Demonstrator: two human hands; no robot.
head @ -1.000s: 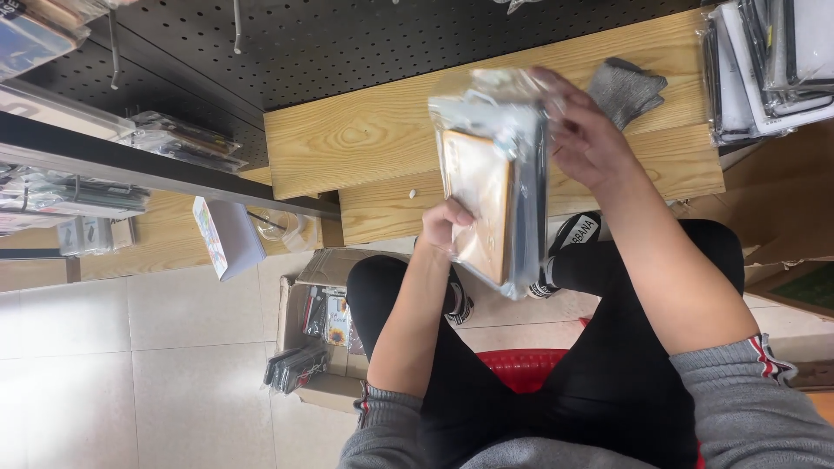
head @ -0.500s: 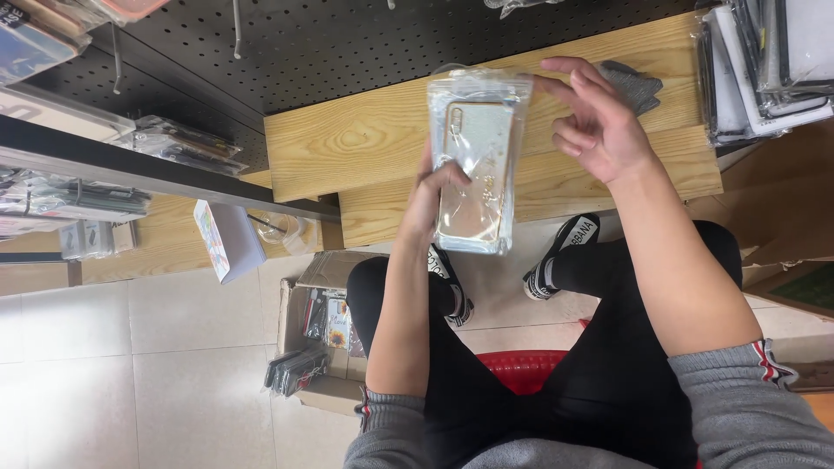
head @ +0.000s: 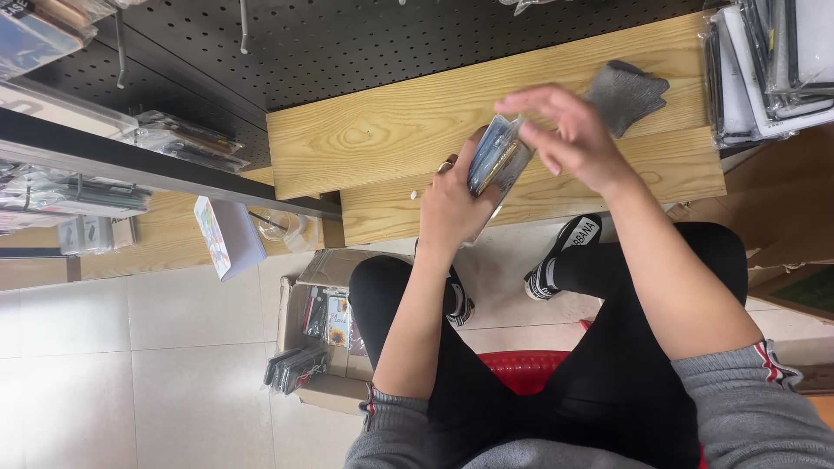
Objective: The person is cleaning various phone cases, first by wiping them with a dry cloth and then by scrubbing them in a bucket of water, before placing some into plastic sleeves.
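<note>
the left hand (head: 452, 204) has its fingers wrapped round a stack of bagged phone cases (head: 495, 158), held edge-on just above the wooden shelf (head: 365, 139), so mostly you only see the thin sides and the shiny plastic. the right hand (head: 569, 139) sits over the top end with fingers loosely spread, tips touching or just off the top edge, can't quite tell since it's blurry. if you're thumbing through a bundle like this, i'd say keep the bottom hand firm so the slippery bags don't fan out, and peel one bag at a time with the top hand rather than pinching several. the packets look clear and glossy with bluish-grey edges, and there's a hint of a pale case inside. a grey glove (head: 627, 91) lies on the shelf just beyond the right hand, and a cardboard box (head: 314, 326) of more cases sits on the floor by the left knee.
</note>
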